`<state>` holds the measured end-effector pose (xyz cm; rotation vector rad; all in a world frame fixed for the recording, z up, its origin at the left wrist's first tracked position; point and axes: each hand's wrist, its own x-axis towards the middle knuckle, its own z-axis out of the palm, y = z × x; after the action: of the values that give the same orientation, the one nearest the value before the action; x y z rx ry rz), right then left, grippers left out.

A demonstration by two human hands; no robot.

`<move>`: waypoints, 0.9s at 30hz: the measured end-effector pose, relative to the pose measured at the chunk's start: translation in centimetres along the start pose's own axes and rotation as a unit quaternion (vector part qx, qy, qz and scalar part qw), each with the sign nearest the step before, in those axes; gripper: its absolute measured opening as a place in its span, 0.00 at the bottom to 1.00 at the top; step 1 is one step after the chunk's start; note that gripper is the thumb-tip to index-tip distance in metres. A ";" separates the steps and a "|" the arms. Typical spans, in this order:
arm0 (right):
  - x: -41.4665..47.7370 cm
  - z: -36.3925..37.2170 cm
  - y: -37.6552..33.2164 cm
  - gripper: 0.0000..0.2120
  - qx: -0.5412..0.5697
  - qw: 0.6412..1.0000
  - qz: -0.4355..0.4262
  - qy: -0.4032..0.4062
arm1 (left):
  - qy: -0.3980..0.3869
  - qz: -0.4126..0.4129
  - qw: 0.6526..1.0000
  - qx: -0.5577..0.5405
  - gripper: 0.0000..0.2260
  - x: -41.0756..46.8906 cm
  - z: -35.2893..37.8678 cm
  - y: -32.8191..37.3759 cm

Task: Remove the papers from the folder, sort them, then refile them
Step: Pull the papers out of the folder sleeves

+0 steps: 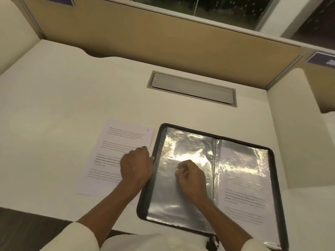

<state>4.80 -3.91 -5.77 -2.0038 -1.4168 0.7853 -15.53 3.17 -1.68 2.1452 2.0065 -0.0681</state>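
Your left hand (pixel 136 167) is covering part of the loose paper (pixel 116 142), its print blurring past reading. Your right hand (pixel 190 176) is hiding its own fingertips, and the view's bottom edge is cutting off the folder (pixel 217 135).

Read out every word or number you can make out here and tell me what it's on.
"5": handwritten, top right corner of the loose sheet beside the folder.
Print on that sheet: too blurred.
Print on the page in the folder's right sleeve: too blurred.
White marks on the left sign and the right sign: unreadable.
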 end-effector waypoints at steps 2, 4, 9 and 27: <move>-0.7 -1.7 1.9 0.10 -0.020 0.999 -0.008 0.033 | 0.000 0.044 0.999 -0.012 0.13 -0.7 0.1 3.0; -1.2 -3.3 3.7 0.12 -0.073 0.995 -0.030 0.059 | -0.005 0.092 0.995 -0.032 0.14 -1.3 0.1 5.8; -1.4 -7.8 9.1 0.20 -0.184 0.976 -0.069 0.093 | -0.017 0.193 0.980 -0.035 0.15 -3.5 1.2 12.5; 4.1 -21.3 19.9 0.59 -0.231 0.972 0.019 -0.035 | -0.110 0.309 0.944 -0.020 0.41 -7.5 6.0 21.8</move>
<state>33.96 -8.01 -6.42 -2.3719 -1.7298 0.5820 6.11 -6.50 -3.76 2.5024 1.1395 -0.1595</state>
